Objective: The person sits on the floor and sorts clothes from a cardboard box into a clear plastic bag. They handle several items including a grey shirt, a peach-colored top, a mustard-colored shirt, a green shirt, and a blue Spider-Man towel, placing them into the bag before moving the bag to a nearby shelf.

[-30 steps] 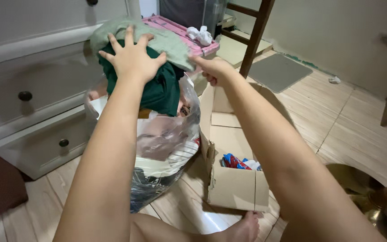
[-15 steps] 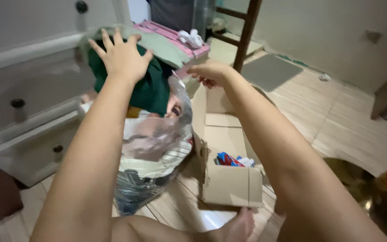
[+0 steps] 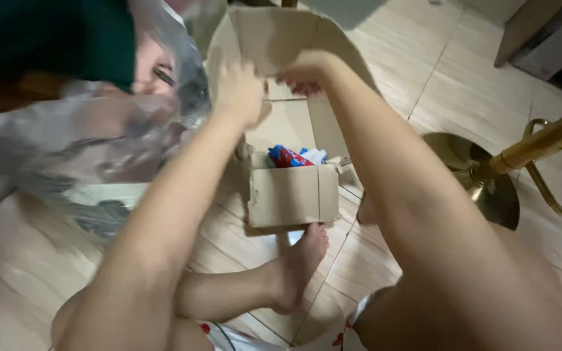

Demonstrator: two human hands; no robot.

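Both hands, left hand [image 3: 240, 91] and right hand [image 3: 304, 70], close fingers on the cardboard box [image 3: 292, 194] far flap; clear bag [image 3: 99, 130] crowds its left, open floor [image 3: 437, 84] right.

matt brown cardboard box [image 3: 292, 195] with rough torn edges, glossy crinkled clear plastic bag [image 3: 108, 123], soft dark green cloth [image 3: 53, 39], shiny brass-coloured metal stand [image 3: 489, 175], smooth pale wood-look floor [image 3: 14, 286]

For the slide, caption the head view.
Both hands, left and right, meet at a cardboard box's flap.
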